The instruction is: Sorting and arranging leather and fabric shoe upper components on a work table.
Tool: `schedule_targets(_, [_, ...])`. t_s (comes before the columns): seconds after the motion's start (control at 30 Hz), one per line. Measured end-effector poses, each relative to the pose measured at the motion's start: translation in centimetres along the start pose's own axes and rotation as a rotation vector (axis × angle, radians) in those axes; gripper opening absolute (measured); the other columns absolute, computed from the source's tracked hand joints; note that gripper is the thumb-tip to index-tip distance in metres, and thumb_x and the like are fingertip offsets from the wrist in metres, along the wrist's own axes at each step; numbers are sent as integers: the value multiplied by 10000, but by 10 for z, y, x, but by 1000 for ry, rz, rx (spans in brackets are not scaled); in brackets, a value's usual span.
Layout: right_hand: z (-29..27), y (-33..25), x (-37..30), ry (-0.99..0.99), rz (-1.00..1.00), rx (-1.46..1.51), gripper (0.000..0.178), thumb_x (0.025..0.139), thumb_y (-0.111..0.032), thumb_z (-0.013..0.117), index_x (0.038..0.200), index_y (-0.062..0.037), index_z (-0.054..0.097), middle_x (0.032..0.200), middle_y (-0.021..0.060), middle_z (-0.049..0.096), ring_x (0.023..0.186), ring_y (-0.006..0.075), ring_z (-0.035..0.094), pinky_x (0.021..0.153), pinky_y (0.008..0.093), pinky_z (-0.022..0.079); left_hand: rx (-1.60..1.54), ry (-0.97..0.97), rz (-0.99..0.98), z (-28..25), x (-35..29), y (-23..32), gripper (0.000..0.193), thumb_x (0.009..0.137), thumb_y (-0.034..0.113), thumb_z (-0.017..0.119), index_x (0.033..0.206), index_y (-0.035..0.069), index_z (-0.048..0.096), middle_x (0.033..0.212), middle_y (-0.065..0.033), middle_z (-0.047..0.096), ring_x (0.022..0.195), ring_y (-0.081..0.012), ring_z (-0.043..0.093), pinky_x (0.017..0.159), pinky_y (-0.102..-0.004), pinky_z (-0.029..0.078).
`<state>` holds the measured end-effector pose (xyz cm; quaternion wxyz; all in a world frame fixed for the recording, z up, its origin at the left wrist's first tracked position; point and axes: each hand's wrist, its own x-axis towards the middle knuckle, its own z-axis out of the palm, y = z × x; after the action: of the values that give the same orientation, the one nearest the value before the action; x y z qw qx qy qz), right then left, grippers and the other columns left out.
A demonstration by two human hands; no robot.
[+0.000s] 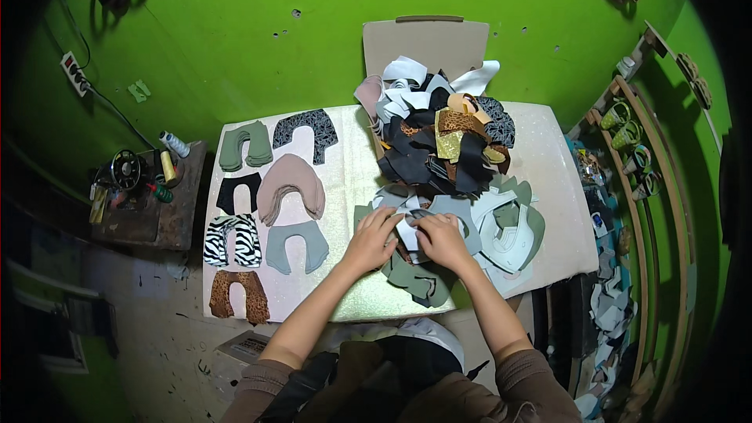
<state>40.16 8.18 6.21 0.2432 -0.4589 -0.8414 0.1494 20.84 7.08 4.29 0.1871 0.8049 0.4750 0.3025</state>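
Note:
Both my hands are over a loose pile of cut shoe-upper pieces near the table's front middle. My left hand (pixel 373 240) has its fingers closed at the left edge of a white cut piece (pixel 407 233). Opposite it, my right hand (pixel 442 240) is curled with its fingertips at the right edge of that piece. Fingertips partly hide the piece. Around the hands lie grey pieces (pixel 452 206) and olive green pieces (pixel 417 282). To the right, white U-shaped pieces (pixel 501 247) overlap green ones.
Sorted U-shaped stacks stand on the left: green (pixel 245 146), pink (pixel 290 190), grey (pixel 297 247), zebra (pixel 233 240), leopard (pixel 238 296), black (pixel 238 192), and patterned dark (pixel 307 131). A cardboard box (pixel 425 41) overflows with scraps behind. A sewing machine (pixel 125 172) stands left, a wooden rack (pixel 650 266) right.

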Motion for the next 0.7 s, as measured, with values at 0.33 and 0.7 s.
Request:
schedule_targets(0.33, [-34, 15, 9, -411, 298, 1038, 293, 931, -240, 442, 1102, -37, 567, 998, 40, 586, 943, 119, 515, 862, 247, 383, -512, 61, -223, -20, 13, 25, 204, 843, 191, 596, 946, 17, 621, 775, -94, 644, 758, -147, 621, 692, -267, 470])
schedule_targets(0.7, [-39, 28, -3, -511, 69, 4, 345, 779, -349, 612, 897, -25, 626, 907, 152, 602, 866, 313, 581, 729, 389, 465, -564, 283, -791, -34, -19, 22, 287, 861, 254, 578, 754, -13, 585, 615, -79, 614, 503, -122, 584, 492, -253, 467])
